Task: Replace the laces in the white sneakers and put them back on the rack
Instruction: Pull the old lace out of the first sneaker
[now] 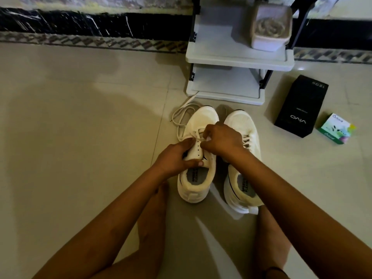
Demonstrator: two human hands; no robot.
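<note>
Two white sneakers stand side by side on the floor, toes pointing at the rack. My left hand grips the left sneaker at its eyelet flap, thumb across the tongue. My right hand pinches the white lace at the upper eyelets of that shoe. The lace's loose end trails in loops on the tiles past the toe. The right sneaker sits untouched beside it, partly hidden under my right forearm. The white two-shelf rack stands just beyond the shoes.
A beige box of coiled laces sits on the rack's top shelf. A black vivo box and a small green carton lie on the tiles to the right. My bare legs and feet flank the shoes. A dark marble skirting runs along the wall.
</note>
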